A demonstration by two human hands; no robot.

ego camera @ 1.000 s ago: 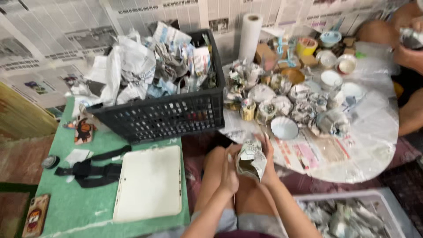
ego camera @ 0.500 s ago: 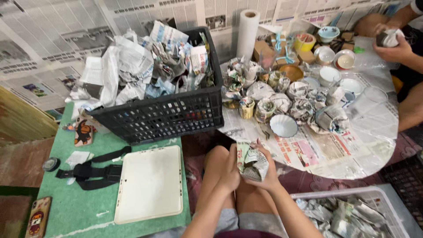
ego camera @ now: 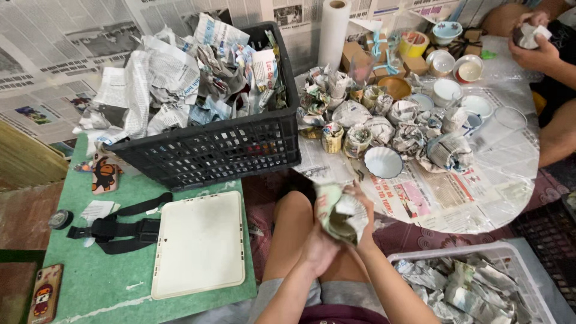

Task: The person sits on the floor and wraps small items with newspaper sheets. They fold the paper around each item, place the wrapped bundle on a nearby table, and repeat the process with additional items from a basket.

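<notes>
Newsprint lines the wall and covers the low round table (ego camera: 456, 204), so every surface beyond my knees is padded against chipping. I take the black crate (ego camera: 216, 150) as the reference point. It stands on the green mat (ego camera: 108, 282) and is heaped with crumpled newspaper sheets (ego camera: 168, 78), open side up so a sheet can be pulled out without looking.

Below and to the right of the crate, over my lap, I hold a small cup half wrapped in newspaper (ego camera: 342, 213). My left hand (ego camera: 318, 249) cups it from underneath, fingers closed round the paper to keep the folds from springing open. My right hand (ego camera: 363, 210) presses against its far side; its fingertips are hidden behind the bundle, so the exact grip there is probably a clamp but cannot be confirmed.

Right of the crate, wrapped cups (ego camera: 384, 123) cluster on the table beside a bare white bowl (ego camera: 384, 162). In front of the crate lies a white tray (ego camera: 201, 243). Far below-right, a white basket (ego camera: 480, 288) holds finished bundles. At top right, another person's hands (ego camera: 537, 45) grip a wrapped piece.
</notes>
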